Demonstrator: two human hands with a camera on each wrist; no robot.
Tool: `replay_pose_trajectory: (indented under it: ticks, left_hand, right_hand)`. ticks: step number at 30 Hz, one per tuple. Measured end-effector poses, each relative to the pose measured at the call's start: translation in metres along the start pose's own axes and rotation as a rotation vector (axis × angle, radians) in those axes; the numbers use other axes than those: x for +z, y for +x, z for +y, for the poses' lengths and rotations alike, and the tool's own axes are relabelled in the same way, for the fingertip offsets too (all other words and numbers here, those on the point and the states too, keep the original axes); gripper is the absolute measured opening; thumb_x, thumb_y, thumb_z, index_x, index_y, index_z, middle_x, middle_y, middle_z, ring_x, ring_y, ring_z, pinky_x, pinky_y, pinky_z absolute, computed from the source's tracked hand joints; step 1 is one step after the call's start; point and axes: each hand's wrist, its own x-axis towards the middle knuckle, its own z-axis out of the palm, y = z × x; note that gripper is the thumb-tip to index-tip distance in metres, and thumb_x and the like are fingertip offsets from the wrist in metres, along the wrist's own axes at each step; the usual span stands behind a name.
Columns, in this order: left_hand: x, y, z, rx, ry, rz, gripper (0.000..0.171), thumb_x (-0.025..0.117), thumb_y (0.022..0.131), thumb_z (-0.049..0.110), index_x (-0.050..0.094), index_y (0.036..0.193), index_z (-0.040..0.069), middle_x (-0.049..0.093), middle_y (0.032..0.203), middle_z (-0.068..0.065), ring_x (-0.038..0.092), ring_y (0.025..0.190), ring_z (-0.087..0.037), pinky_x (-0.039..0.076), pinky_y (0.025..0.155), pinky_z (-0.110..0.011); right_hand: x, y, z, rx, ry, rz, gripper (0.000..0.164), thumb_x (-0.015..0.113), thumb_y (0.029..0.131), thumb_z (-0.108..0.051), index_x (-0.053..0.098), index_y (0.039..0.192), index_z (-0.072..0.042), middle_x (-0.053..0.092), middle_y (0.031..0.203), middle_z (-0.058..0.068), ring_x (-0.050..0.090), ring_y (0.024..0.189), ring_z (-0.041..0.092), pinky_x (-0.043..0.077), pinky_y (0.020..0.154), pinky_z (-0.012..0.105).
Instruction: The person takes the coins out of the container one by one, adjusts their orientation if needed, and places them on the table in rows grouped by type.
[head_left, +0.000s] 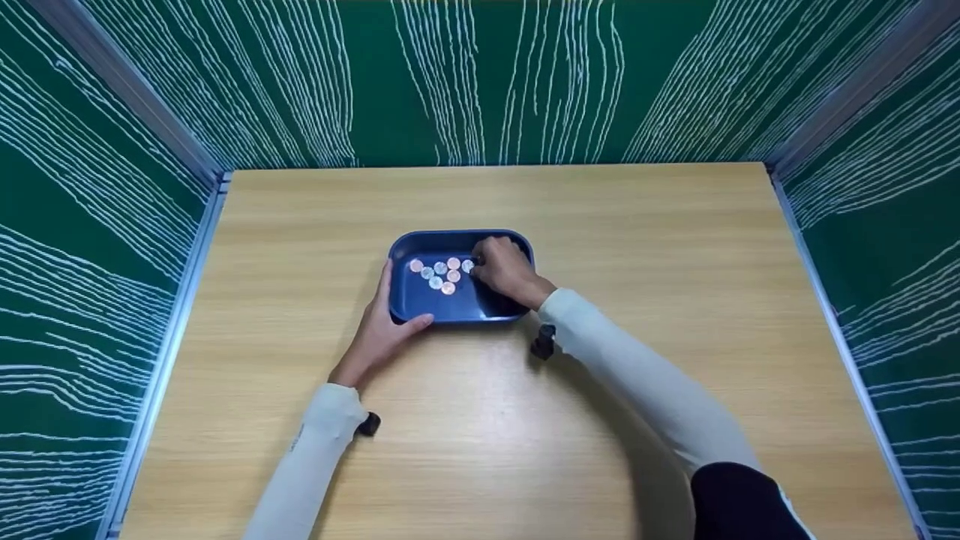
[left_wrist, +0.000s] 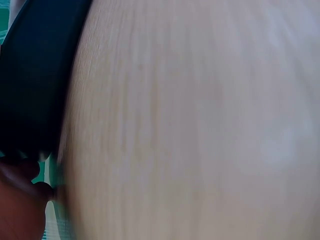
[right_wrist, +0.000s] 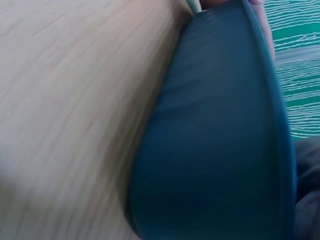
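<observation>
Blue tray (head_left: 487, 310) sits on the wooden surface (head_left: 637, 232), nearer the far edge than the near part in view, a little left of the middle; long axis left to right, about parallel to that far edge. Coins (head_left: 448, 288) inside, silver and copper-coloured, eight visible, loosely grouped from near the tray's left end to past its middle.

Left hand (head_left: 377, 324) spread about the tray's near-left corner: fingers straight along the left wall, thumb apart from them at the near rim. Outside the wall, nearest the leftmost coin.

Right hand (head_left: 504, 264) reaches over the near-right corner into the tray's right half. Fingers drawn together and bent, pointing left and down. Key relation: coins lie to its left, the rightmost silver coin (head_left: 468, 265) right at its fingertips, so this hand is the nearer. Tips partly hidden; cannot tell whether anything is pinched.
</observation>
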Motion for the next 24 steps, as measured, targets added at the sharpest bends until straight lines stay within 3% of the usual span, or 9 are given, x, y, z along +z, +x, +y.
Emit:
replay_pose_trajectory:
  ticks: [8, 16, 24]
  left_hand:
    - [-0.0003, -0.001, -0.0002, 0.0, 0.002, -0.004, 0.119, 0.086, 0.098, 0.033, -0.001, 0.179, 0.027, 0.007, 0.186, -0.009, 0.021, 0.167, -0.038, 0.022, 0.134, -0.059]
    - [0.0007, 0.0005, 0.0007, 0.006, 0.01, -0.005, 0.12, 0.086, 0.097, 0.035, -0.001, 0.179, 0.028, 0.007, 0.186, -0.009, 0.022, 0.167, -0.038, 0.023, 0.133, -0.059]
    - [-0.0007, -0.0007, 0.0005, 0.014, 0.007, 0.007, 0.121, 0.088, 0.096, 0.034, 0.001, 0.179, 0.026, 0.009, 0.185, -0.01, 0.024, 0.166, -0.038, 0.023, 0.133, -0.059]
  right_hand:
    - [0.0089, -0.0021, -0.0027, -0.008, -0.051, 0.019, 0.006, 0.074, 0.098, 0.0, 0.079, 0.101, 0.003, 0.075, 0.092, 0.013, 0.066, 0.083, 0.026, 0.058, 0.077, 0.049]
    - [0.0066, -0.0023, -0.0056, 0.027, -0.07, -0.021, 0.015, 0.072, 0.1, -0.001, 0.079, 0.113, 0.003, 0.079, 0.109, 0.016, 0.074, 0.099, 0.03, 0.062, 0.088, 0.05]
    - [0.0112, -0.0022, -0.0084, 0.062, -0.065, -0.03, 0.023, 0.075, 0.1, -0.009, 0.079, 0.122, -0.002, 0.079, 0.111, 0.013, 0.075, 0.099, 0.03, 0.062, 0.086, 0.05]
